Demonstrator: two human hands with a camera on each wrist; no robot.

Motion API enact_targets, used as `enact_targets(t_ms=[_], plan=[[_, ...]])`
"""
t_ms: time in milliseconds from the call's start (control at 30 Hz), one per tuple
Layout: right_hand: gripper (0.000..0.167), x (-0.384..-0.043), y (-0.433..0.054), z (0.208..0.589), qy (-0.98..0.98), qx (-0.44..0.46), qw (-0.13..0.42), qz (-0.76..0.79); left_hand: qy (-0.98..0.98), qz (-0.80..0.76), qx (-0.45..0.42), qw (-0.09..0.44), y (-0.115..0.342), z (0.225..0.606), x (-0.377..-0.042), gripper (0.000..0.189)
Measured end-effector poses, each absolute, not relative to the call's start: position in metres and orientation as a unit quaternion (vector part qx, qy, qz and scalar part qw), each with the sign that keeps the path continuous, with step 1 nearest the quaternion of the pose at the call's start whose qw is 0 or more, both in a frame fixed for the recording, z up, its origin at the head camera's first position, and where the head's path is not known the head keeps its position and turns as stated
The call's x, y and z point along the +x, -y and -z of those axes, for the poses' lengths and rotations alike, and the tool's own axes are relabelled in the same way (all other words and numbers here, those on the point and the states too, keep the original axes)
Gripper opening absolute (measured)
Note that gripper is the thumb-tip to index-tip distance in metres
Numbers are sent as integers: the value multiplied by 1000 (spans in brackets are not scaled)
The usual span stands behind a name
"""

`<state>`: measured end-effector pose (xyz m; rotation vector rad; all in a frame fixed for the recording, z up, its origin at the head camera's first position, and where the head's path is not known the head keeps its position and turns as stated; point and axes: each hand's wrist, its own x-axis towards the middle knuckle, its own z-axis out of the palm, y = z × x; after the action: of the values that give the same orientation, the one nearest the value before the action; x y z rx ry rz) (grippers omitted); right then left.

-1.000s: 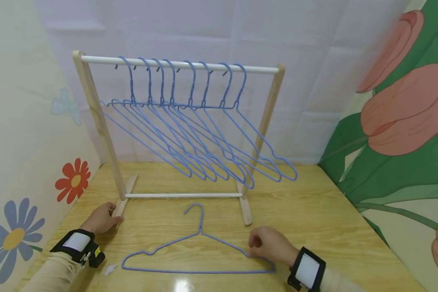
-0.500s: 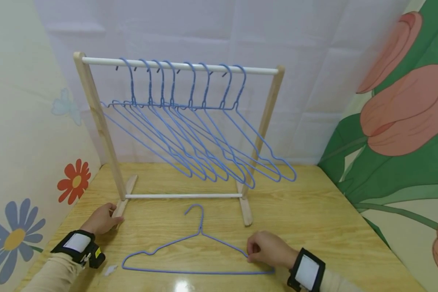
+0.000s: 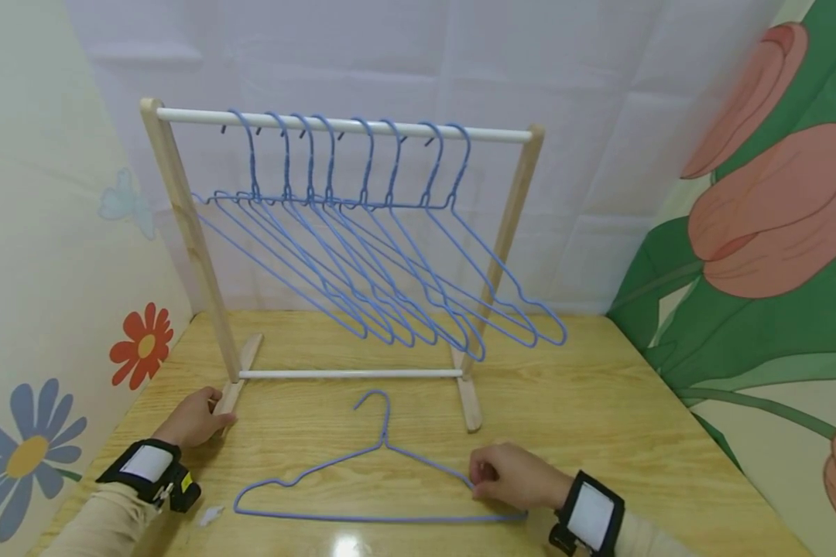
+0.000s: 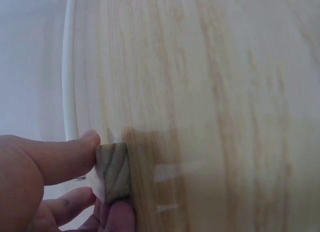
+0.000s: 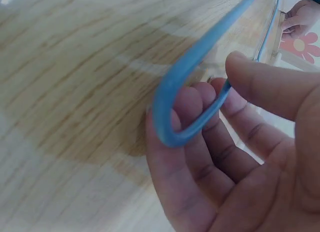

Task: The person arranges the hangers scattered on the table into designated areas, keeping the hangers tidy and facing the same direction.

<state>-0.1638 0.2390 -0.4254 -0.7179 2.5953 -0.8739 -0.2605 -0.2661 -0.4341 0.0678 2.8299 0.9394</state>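
Observation:
A blue wire coat hanger (image 3: 379, 519) lies on the wooden table in front of a clothes rack (image 3: 193, 240), its hook pointing toward the rack. My right hand (image 3: 519, 473) pinches the hanger's right shoulder. In the right wrist view, the thumb and fingers meet on the blue wire (image 5: 167, 91) near its rounded corner, and the other fingers curl beneath it. My left hand (image 3: 193, 418) grips the front end of the rack's left foot. The left wrist view shows that squared wooden foot (image 4: 116, 172) between thumb and fingers.
Several blue hangers (image 3: 390, 271) hang from the rack's white top rail (image 3: 484, 134), their lower ends sticking out to the right. A white lower bar (image 3: 351, 374) joins the feet. The right foot (image 3: 470, 406) stands behind the lying hanger. A white scrap (image 3: 211, 515) lies left of it.
My right hand has come down a little and leftward onto the hanger's shoulder and now pinches it. The hanger has shifted very slightly right. My left hand has stayed on the rack's foot.

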Motion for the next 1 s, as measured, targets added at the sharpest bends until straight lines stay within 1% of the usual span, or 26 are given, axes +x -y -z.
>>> enact_targets(t_ms=[100,300,467,600,700,800,933,1000], plan=[[10,-164,-240,426,-903,-262,155,301,-946,-314,22,79,266,434,-261,45],[24,-165,-243,425,-896,-276,174,301,-947,-310,23,80,266,434,-261,45],[21,-166,-244,425,-881,-284,172,338,-947,-311,22,81,265,433,-261,45],[21,-167,-244,426,-864,-253,197,387,-946,-311,25,82,265,433,-260,46],[24,-169,-245,425,-861,-226,213,403,-947,-309,23,85,265,433,-260,46],[26,-171,-246,423,-865,-221,201,404,-947,-308,22,86,265,433,-260,45],[26,-172,-247,423,-873,-235,148,402,-947,-310,23,86,264,433,-260,45],[27,-172,-246,424,-880,-233,113,398,-946,-312,22,86,264,432,-260,45]])
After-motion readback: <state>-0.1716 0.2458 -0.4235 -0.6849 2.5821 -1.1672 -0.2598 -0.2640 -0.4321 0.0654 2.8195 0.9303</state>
